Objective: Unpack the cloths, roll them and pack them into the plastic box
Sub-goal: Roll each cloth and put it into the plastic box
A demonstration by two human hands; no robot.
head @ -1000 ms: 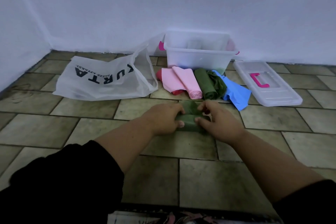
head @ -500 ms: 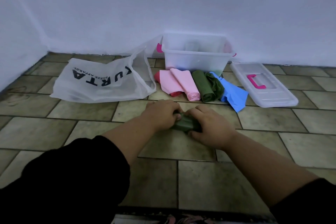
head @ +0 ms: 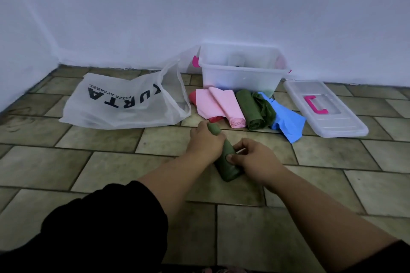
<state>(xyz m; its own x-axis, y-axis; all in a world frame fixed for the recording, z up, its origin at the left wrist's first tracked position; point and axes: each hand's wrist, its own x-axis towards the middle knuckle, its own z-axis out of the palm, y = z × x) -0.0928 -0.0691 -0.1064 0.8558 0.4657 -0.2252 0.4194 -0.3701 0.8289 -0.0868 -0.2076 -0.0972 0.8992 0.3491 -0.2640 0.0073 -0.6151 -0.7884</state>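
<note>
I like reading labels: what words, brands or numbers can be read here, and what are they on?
"URTA": large black letters, upside down to the camera, on the white bag; a first letter is partly hidden in a fold.
"RAZZE APPAREL": small print by it, blurred, so only a likely reading.
Box, lid, cloths: no text seen.

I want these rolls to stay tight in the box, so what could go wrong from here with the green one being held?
1. The green roll is gripped by the left hand at its far end and the right hand near the middle; letting go with one hand could let it unwind.
2. The plastic box sits behind the loose cloths, so reaching over may disturb them.
</note>
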